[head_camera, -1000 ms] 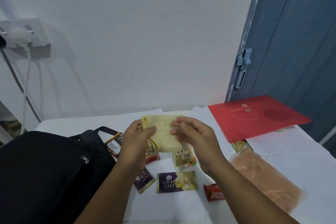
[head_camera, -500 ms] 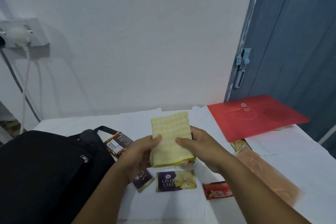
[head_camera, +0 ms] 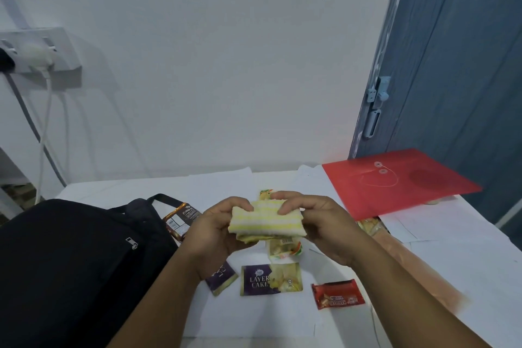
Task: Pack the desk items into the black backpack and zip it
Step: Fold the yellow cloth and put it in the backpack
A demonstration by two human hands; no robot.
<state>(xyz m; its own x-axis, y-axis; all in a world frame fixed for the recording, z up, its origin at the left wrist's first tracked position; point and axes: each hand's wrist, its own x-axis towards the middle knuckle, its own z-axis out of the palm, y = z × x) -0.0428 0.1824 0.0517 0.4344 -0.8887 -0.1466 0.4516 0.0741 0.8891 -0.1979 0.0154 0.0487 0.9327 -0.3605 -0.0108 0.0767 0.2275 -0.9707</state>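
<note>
I held the folded yellow-striped cloth [head_camera: 265, 220] in both hands above the desk [head_camera: 254, 316], just right of the black backpack [head_camera: 70, 263]. My left hand [head_camera: 217, 229] gripped its left end, thumb on top and fingers curled under; my right hand [head_camera: 316, 223] pinched the right end the same way. I judged I kept it in a tight, flat bundle so it would slide into the bag without unfolding.

The backpack lay on its side at the left of the desk, one zip pull [head_camera: 131, 242] showing; I could not tell whether its main opening was unzipped.

Right of the backpack, under my hands, lay the snacks not yet packed: a purple packet reading "LAYER CAKE" [head_camera: 271, 279], a second purple packet [head_camera: 223, 277] half hidden by my left wrist, a red bar [head_camera: 337, 293] whose print was too small to read, and a brown wrapper [head_camera: 180, 220] touching the backpack. Farther right lay a red envelope [head_camera: 395, 181].
</note>
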